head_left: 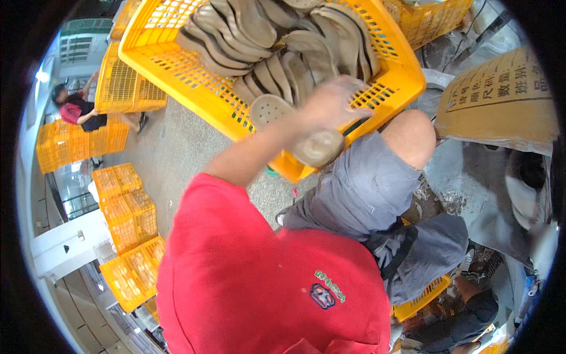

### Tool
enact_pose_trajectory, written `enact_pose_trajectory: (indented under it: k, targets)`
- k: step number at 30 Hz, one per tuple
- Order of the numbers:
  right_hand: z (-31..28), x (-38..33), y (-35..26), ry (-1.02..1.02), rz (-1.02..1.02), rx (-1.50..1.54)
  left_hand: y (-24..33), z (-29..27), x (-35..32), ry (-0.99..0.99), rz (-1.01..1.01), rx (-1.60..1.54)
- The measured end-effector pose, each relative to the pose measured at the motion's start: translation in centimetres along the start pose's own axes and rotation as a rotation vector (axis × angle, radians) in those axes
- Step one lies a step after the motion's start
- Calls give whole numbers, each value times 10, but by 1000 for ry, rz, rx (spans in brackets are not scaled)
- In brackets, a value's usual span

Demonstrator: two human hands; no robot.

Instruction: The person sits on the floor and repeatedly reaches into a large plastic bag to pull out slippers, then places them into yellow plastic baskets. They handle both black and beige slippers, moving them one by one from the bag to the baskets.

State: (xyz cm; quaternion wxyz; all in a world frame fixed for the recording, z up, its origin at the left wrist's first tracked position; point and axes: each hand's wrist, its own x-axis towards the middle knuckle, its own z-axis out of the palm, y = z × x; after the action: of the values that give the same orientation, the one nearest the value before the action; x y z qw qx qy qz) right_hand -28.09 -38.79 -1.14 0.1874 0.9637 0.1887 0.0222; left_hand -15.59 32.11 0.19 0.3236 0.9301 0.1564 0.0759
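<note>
My left hand (337, 102) reaches over the near right corner of a large yellow plastic crate (194, 88). Its fingers are somewhat blurred but look apart, with nothing seen between them. The crate holds many taupe moulded clogs (277, 74), packed on edge in rows. Closest to my wrist is a clog with a holed upper (271, 111). Just below my forearm, a pale rounded clog (318, 147) sits at the crate's near edge, partly covered by my arm. My right hand does not show.
Stacked yellow crates (124, 206) line the left side, where a person (76, 109) stands by more crates. A brown printed sack (501, 103) is at the right. Another yellow crate (424, 298) and a person in dark clothes (466, 315) are at lower right.
</note>
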Motion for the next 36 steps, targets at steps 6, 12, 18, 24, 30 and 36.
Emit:
enact_pose_trajectory:
  k: [6, 12, 18, 24, 30, 36]
  targets:
    - [-31, 107, -19, -236, 112, 669, -125, -21, -71, -771, 275, 618]
    - [-150, 227, -142, 28, -78, 871, 0, -108, -45, -246, -46, 216]
    - [-172, 234, -160, -296, 473, 2110, 176, 21, -46, -483, 618, -116]
    - [-193, 167, -85, 380, 410, 1102, 223, 172, -43, -97, 315, -404]
    - [-204, 159, -119, 369, 766, 1400, 311, 247, -18, -684, -626, -1814]
    - [-156, 304, -68, 565, 265, 1041, 319, 250, 113, -860, -534, -1405]
